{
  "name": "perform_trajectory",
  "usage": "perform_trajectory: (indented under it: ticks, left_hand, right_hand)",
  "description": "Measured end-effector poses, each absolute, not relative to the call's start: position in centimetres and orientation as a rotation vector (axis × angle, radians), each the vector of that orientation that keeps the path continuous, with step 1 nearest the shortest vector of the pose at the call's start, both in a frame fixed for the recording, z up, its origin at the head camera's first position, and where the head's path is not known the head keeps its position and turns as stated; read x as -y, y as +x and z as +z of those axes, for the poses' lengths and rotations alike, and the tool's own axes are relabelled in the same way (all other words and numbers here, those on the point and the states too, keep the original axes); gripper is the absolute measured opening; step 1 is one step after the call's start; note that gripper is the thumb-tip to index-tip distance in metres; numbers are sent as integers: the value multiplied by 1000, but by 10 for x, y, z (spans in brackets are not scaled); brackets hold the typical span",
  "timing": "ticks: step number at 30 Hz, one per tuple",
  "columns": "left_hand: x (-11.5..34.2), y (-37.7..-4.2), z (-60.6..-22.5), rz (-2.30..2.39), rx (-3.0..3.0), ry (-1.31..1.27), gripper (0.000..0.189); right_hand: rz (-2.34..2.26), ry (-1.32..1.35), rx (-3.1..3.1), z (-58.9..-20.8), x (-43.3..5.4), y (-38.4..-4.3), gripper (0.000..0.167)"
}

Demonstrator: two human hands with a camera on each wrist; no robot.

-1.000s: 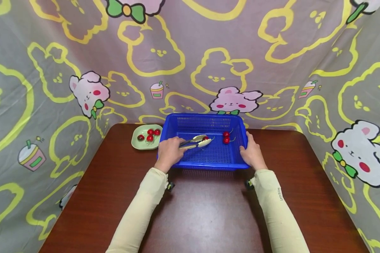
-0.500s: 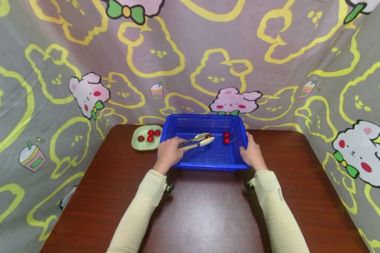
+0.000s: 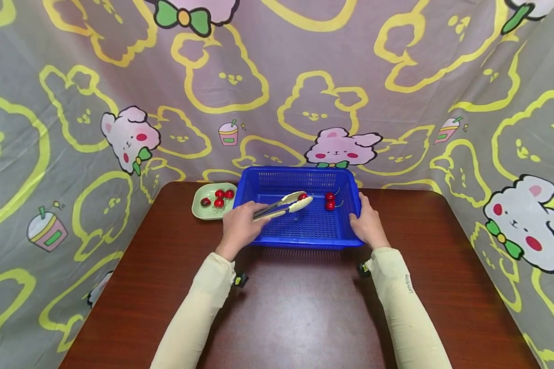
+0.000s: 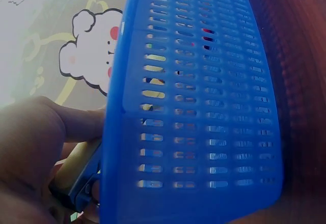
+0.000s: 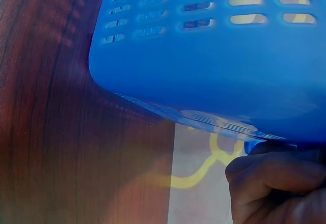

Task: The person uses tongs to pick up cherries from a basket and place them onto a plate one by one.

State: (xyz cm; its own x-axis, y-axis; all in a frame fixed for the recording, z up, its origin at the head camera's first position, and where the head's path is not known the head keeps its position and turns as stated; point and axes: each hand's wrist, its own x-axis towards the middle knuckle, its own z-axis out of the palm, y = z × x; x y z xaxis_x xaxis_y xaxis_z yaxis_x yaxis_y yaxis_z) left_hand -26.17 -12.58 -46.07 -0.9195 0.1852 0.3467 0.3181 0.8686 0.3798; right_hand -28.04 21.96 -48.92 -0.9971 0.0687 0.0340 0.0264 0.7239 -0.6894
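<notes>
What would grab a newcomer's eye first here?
First, the bright blue basket at the far side of the brown table, its right side gripped by the right hand. Inside, a red cherry sits between the tips of tongs held by the left hand. Behind hangs a cartoon-rabbit curtain.

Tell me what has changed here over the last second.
The left hand has shifted a little to the left. The tongs it holds, and the cherry between their tips, now sit slightly higher in the head view. Nothing was newly grabbed or let go. Unchanged: the right hand gripping the basket, the two other cherries inside it, and the plate with its four cherries.
</notes>
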Motion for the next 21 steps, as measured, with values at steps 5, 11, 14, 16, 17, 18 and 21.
perform_trajectory:
  ticks: [5, 11, 14, 16, 17, 18, 21]
  left_hand:
    - [132, -256, -459, -668, 2717, -369, 36]
    - [141, -249, -456, -674, 2703, -354, 36]
    - [145, -246, -453, -672, 2699, -346, 36]
    - [149, -245, -451, -667, 2700, -336, 36]
    - [151, -244, -450, -663, 2701, -333, 36]
    - [152, -243, -449, -663, 2701, -330, 36]
    - [157, -241, -446, -668, 2704, -320, 37]
  right_hand:
    - [1142, -73, 2871, -488, -219, -281, 72]
    - [1141, -70, 2870, -488, -220, -282, 72]
    - [1142, -75, 2868, -488, -221, -284, 71]
    - [1143, -75, 2873, -488, -222, -284, 71]
    - [1143, -76, 2876, -488, -222, -284, 71]
    - [1147, -80, 2877, -489, -222, -283, 71]
    - [1155, -83, 2883, -489, -221, -283, 71]
